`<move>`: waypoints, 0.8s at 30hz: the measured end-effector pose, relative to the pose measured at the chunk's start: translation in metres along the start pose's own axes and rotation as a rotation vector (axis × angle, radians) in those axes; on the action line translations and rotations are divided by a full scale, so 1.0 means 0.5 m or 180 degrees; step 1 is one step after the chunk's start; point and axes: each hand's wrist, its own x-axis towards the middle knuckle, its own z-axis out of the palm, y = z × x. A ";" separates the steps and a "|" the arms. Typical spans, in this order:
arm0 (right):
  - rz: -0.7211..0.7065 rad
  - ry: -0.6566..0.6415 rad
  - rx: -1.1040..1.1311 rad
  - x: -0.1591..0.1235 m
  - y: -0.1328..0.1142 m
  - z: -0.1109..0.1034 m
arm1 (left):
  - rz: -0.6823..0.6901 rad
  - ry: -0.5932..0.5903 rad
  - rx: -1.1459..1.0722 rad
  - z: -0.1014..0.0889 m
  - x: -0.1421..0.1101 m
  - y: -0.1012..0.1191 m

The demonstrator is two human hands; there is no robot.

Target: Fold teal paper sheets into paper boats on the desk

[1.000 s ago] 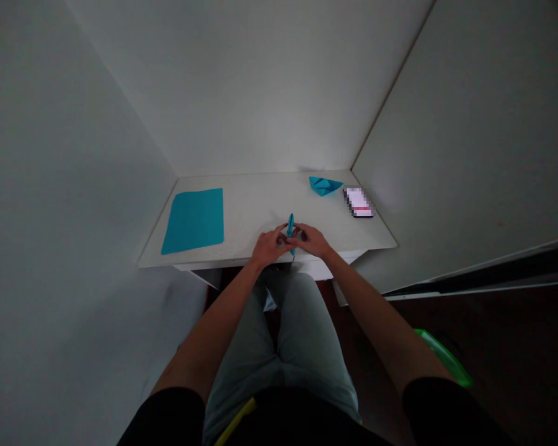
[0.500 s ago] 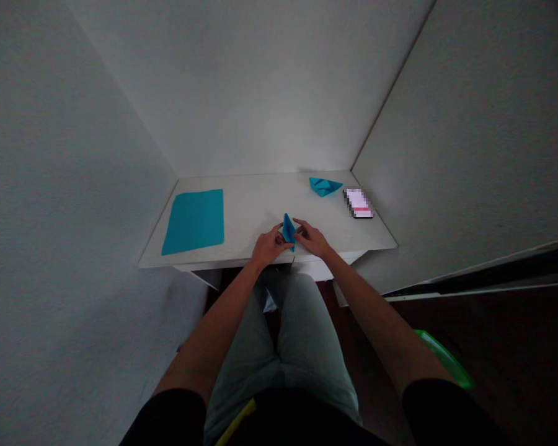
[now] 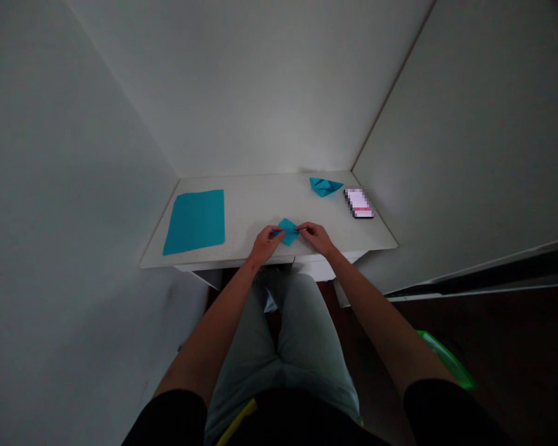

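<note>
From my distant post I see the small folded blue paper (image 3: 287, 233) near the front edge of the white table (image 3: 260, 201), a little right of that edge's middle, lying directly between the left hand (image 3: 264, 243) and the right hand (image 3: 317, 237), with neither hand clearly nearer. Each hand is pinching one side corner between thumb and fingers; the central crease runs from hand to hand, roughly parallel with the front edge, though I cannot tell which axis is longer.

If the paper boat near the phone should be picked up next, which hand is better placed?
Probably the right hand: it is nearer to the paper boat, while the left hand is farther off, beyond the folded blue paper that both hands hold.
</note>
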 end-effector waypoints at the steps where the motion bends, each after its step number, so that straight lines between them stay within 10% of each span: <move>1: -0.0002 0.0039 0.0063 0.000 -0.001 0.001 | -0.0010 0.0011 -0.0005 -0.001 0.000 0.002; 24: -0.0007 0.0090 -0.0056 0.001 -0.021 0.004 | 0.0108 -0.0160 -0.0154 -0.004 0.004 0.007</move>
